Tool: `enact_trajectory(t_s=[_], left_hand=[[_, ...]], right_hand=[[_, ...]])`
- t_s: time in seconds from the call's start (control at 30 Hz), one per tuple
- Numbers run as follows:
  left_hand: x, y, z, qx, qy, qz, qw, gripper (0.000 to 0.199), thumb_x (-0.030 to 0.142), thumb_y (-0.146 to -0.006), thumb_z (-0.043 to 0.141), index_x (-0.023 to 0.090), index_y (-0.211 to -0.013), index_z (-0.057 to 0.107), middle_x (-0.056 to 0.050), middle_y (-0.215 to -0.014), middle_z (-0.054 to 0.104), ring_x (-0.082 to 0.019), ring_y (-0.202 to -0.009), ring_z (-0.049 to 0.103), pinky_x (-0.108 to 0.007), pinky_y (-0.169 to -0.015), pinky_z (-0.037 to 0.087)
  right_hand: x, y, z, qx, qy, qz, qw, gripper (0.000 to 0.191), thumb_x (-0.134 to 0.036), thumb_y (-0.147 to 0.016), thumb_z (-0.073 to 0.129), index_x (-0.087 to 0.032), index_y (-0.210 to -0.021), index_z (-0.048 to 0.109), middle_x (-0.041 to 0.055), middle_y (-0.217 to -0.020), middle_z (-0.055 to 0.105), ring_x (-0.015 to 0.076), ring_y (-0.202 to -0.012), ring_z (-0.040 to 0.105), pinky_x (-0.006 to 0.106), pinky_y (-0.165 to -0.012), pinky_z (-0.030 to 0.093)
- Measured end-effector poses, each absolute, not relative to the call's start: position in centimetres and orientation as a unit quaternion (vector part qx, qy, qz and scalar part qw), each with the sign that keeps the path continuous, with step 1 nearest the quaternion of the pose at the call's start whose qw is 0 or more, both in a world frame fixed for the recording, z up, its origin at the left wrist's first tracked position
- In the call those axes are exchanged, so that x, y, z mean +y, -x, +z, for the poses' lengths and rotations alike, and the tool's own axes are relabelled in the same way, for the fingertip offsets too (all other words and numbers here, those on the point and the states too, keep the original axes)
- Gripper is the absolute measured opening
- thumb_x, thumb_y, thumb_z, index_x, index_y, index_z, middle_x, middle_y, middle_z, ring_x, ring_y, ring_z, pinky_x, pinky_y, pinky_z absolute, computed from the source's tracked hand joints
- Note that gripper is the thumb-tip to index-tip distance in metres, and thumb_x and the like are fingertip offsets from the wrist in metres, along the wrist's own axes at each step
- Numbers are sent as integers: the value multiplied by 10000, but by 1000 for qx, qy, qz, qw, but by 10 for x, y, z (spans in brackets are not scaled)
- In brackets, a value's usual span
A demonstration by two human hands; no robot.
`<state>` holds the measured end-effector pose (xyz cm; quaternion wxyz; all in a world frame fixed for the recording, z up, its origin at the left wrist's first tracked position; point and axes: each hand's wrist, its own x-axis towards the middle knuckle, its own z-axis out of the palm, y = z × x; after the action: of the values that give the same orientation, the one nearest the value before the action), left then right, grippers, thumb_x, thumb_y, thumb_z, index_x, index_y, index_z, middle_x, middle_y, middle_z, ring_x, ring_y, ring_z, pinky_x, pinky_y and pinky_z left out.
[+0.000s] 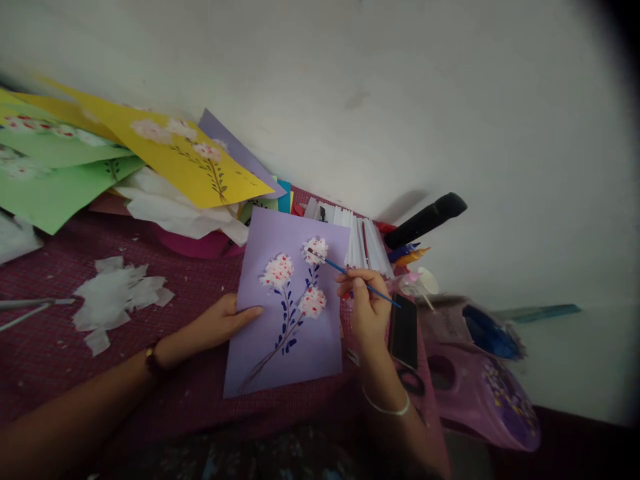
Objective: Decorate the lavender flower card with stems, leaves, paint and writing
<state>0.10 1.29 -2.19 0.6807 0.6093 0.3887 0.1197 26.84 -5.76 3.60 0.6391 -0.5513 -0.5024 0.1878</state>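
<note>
Over the pink cloth [193,277], the left hand [224,323] pinches purple paper [261,330]; the right hand [369,308] grips a blue brush [336,266] at the top flower [321,246]. White tissue [114,297] and a black phone [406,333] lie near.

Craft table [197,281], perhaps home: painted cards [290,303]
</note>
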Motion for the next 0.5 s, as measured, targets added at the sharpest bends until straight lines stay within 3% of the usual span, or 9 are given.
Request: enact_trajectory(t_s=[0.2, 0.5], left_hand=[[13, -1, -25, 381, -605, 122, 689, 560, 670, -816, 664, 121, -908, 720, -132, -867, 786, -245, -699, 717, -308, -601, 586], [13, 0, -22, 373, -561, 153, 723, 475, 615, -812, 733, 162, -954, 763, -103, -868, 811, -253, -694, 742, -307, -597, 601]], right_hand=[[-55, -266, 36, -469, 556, 165, 666, 136, -333, -991, 606, -218, -957, 669, -2, -782, 753, 105, -558, 622, 251, -552, 503], [-58, -271, 45, -434, 559, 179, 683, 116, -329, -960, 636, -218, -983, 664, 5, -835, 776, 107, -554, 637, 272, -587, 529]])
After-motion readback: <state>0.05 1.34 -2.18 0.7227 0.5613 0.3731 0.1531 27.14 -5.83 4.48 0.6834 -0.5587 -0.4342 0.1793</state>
